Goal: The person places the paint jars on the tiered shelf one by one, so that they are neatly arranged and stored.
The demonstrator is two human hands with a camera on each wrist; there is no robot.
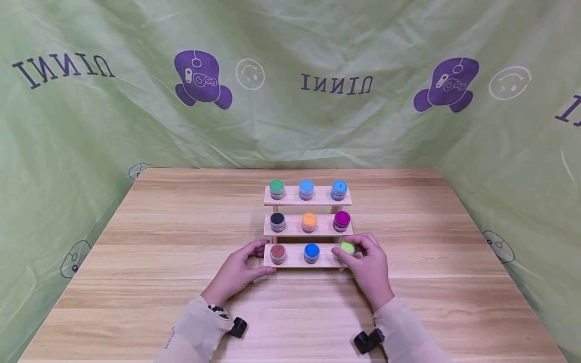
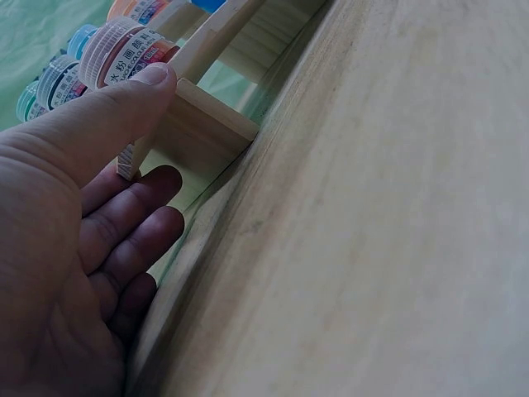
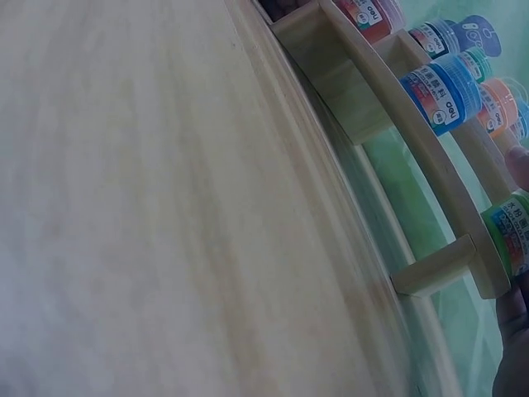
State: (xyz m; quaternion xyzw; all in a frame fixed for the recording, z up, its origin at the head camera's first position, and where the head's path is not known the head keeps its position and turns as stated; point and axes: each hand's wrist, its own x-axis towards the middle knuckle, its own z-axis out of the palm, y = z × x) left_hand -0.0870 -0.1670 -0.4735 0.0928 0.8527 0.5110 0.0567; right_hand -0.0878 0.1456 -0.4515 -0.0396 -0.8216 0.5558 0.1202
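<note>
A three-tier wooden stand (image 1: 294,258) holds several small paint jars. My left hand (image 1: 236,272) grips the left end of the lowest tier, its thumb at the front edge and fingers at the back. Beside it sits a brown-red paint jar (image 1: 278,253); a blue paint jar (image 1: 311,253) is in the tier's middle. At the right end, my right hand (image 1: 369,264) pinches a yellow-green paint jar (image 1: 347,247) between thumb and fingers. The right wrist view shows this jar (image 3: 511,236) upright at the tier's end, with most of the hand out of frame.
On the middle tier stand black (image 1: 277,222), orange (image 1: 309,222) and purple (image 1: 342,221) jars. The top tier carries a green jar (image 1: 277,189) and two light-blue jars (image 1: 306,189). A wooden table (image 1: 181,227) lies beneath, with green printed cloth (image 1: 290,126) around it.
</note>
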